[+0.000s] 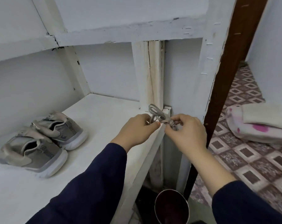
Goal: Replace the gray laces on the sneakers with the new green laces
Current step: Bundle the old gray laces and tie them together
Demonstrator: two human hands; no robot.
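The gray laces (159,116) are pinched, bundled, in the grip of left hand (137,129) and right hand (186,132). At eight o'clock the sneakers (40,143) look unlaced. The green laces are judged not yet threaded.

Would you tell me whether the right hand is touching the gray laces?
Touching. The head view shows the right hand pinching the knotted gray laces between thumb and fingers, with the left hand holding them too.

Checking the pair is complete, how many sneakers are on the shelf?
2: the near sneaker at the shelf's left, the far sneaker just behind it.
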